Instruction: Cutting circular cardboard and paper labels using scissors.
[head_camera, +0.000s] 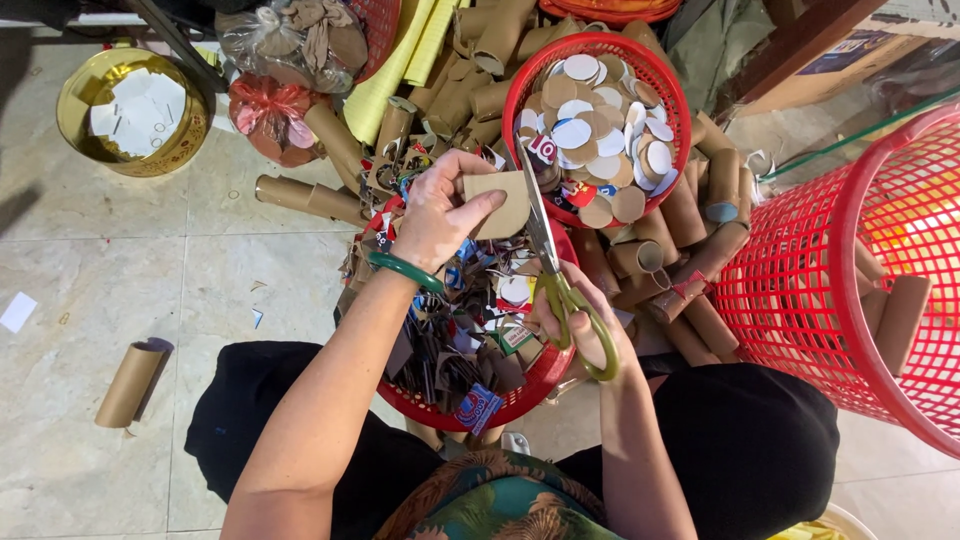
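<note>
Cardboard piece (500, 203): plain brown, flat, rounded edge, scissors (548, 255) cutting it.

A crumpled blue-and-red printed wrapper (478, 408) lies at the near rim of the scrap-filled red basket (535, 385). Among the discs in the upper red basket (668, 75) sits a small red label scrap (542, 150). Two knotted clear plastic bags (285, 45) rest above.
</note>
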